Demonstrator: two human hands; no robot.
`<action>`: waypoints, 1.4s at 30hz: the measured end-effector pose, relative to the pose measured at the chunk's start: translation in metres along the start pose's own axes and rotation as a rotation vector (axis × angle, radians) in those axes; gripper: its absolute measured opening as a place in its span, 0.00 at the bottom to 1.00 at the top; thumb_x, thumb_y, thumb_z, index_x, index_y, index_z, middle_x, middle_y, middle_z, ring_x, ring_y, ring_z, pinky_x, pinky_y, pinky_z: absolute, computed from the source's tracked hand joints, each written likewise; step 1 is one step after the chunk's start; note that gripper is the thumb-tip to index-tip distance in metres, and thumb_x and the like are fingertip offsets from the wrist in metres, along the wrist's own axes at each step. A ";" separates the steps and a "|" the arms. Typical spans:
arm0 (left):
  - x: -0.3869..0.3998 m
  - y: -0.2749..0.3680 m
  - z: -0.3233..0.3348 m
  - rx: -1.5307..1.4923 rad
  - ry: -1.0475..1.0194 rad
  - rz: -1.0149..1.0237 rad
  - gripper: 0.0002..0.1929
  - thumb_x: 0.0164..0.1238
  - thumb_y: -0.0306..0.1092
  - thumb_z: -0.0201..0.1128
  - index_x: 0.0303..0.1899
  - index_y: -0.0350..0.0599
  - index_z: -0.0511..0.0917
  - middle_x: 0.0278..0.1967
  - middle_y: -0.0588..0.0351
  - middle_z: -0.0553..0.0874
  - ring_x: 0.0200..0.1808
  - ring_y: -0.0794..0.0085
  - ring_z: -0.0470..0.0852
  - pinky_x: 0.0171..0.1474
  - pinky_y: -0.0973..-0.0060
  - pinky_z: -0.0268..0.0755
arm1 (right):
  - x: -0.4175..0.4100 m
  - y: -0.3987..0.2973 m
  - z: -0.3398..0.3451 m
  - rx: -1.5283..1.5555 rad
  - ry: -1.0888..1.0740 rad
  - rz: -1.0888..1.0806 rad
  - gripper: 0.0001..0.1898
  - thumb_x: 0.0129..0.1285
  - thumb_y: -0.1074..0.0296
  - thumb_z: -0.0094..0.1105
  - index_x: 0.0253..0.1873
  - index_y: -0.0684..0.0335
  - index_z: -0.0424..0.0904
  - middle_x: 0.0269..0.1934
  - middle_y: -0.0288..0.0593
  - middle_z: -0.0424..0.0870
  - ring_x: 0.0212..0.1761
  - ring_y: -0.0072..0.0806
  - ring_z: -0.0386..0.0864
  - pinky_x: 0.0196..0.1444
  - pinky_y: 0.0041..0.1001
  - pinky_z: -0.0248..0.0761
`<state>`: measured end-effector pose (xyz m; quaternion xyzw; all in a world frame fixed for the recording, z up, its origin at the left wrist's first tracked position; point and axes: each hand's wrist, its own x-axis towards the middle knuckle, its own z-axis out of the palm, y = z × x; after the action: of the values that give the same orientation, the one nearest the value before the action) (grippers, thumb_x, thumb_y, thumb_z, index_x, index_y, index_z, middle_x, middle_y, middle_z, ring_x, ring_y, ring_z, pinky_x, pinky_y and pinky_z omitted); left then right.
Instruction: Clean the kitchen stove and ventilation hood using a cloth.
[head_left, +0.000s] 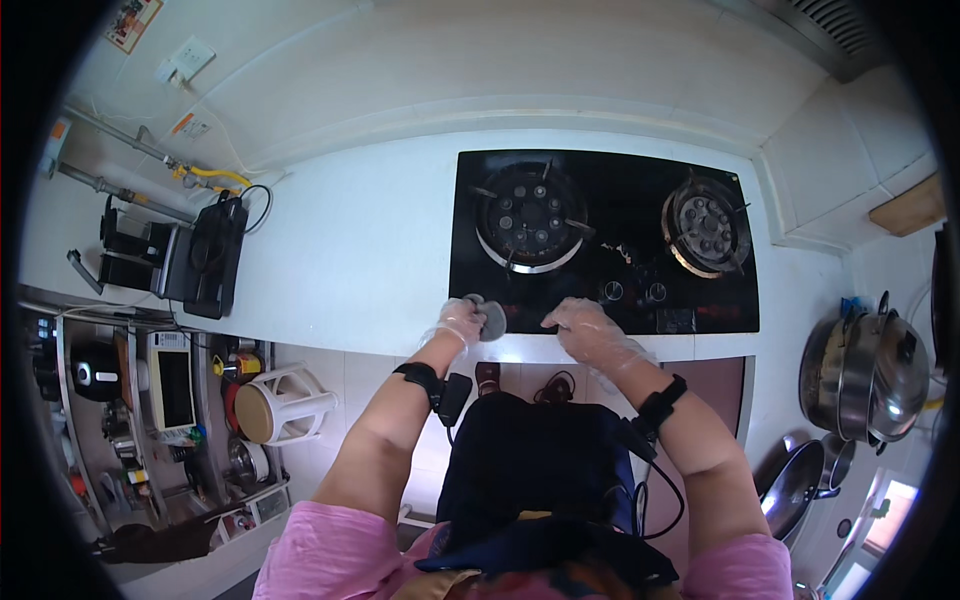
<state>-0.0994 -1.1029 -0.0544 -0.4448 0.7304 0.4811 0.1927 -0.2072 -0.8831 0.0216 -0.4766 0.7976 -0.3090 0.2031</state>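
My left hand (459, 321), in a clear plastic glove, grips a grey cloth or pad (491, 320) at the front left corner of a black glass gas hob (615, 202). Also gloved, my right hand (583, 324) is over the hob's front edge, below the control knobs (613, 290). Its fingers curl inward, and whether anything is between them is hidden. The left burner (532, 214) and the right burner (707, 217) carry metal pan supports. Pale specks or marks (621, 251) show on the glass between them.
A white countertop (352, 247) surrounds the hob. Black appliances (214, 255) stand at its left end, near a yellow gas hose (221, 176). Steel pots (862, 375) and a wok (795, 487) are at right. On the floor at left are a stool (289, 405) and loaded shelves (135, 390).
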 end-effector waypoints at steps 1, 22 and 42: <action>-0.003 -0.005 -0.003 -0.008 0.012 -0.010 0.08 0.56 0.36 0.62 0.32 0.42 0.79 0.31 0.46 0.84 0.36 0.58 0.83 0.40 0.67 0.75 | 0.005 -0.004 0.007 0.003 -0.016 0.019 0.14 0.48 0.77 0.49 0.38 0.62 0.83 0.38 0.50 0.80 0.46 0.44 0.77 0.53 0.36 0.69; 0.053 0.008 -0.015 0.369 0.201 0.833 0.13 0.54 0.27 0.55 0.42 0.43 0.82 0.42 0.44 0.80 0.43 0.51 0.80 0.46 0.64 0.74 | 0.018 -0.025 0.016 -0.011 -0.180 0.181 0.13 0.50 0.81 0.50 0.38 0.62 0.83 0.38 0.51 0.81 0.44 0.46 0.77 0.52 0.35 0.70; 0.036 -0.005 -0.066 0.075 -0.084 0.871 0.14 0.60 0.29 0.47 0.45 0.38 0.76 0.30 0.54 0.82 0.32 0.72 0.79 0.38 0.75 0.71 | 0.070 -0.050 0.047 -0.049 -0.049 0.220 0.11 0.50 0.79 0.52 0.38 0.63 0.82 0.37 0.52 0.80 0.46 0.46 0.77 0.52 0.36 0.69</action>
<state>-0.1045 -1.1778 -0.0524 -0.0684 0.8583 0.5082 0.0174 -0.1787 -0.9775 0.0200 -0.3982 0.8473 -0.2536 0.2434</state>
